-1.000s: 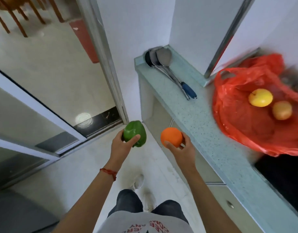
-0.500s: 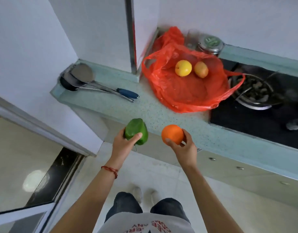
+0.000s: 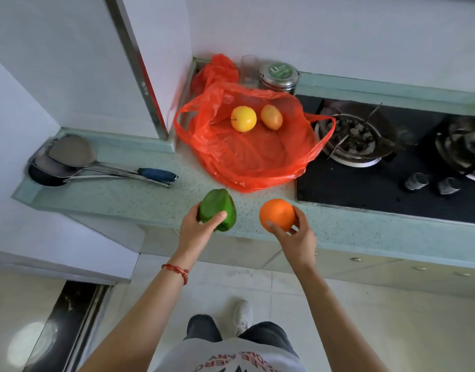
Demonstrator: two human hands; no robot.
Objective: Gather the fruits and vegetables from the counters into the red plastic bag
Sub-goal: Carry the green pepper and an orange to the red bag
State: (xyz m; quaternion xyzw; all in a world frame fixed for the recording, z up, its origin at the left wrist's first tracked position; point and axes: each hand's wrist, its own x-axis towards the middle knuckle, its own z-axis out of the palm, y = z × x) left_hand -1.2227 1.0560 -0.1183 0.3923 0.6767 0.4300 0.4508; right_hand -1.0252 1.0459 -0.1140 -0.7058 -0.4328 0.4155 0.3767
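The red plastic bag (image 3: 247, 157) lies open on the pale green counter (image 3: 150, 200), next to the stove. Inside it rest a yellow apple (image 3: 243, 118) and a yellow-orange fruit (image 3: 271, 117), side by side. My left hand (image 3: 196, 232) grips a green bell pepper (image 3: 217, 208) over the counter's front edge, just short of the bag. My right hand (image 3: 295, 237) holds an orange (image 3: 277, 214) at the same height, to the right of the pepper.
Several ladles and spatulas (image 3: 78, 165) lie on the counter's left end. A black gas stove (image 3: 386, 181) with burners fills the right side. A glass (image 3: 249, 69) and a metal tin (image 3: 279, 75) stand behind the bag. A white wall column (image 3: 150, 63) rises left of the bag.
My view has turned from the doorway toward the counter, and the bag now lies straight ahead. Both hands have come closer to the bag, still holding the pepper and the orange.
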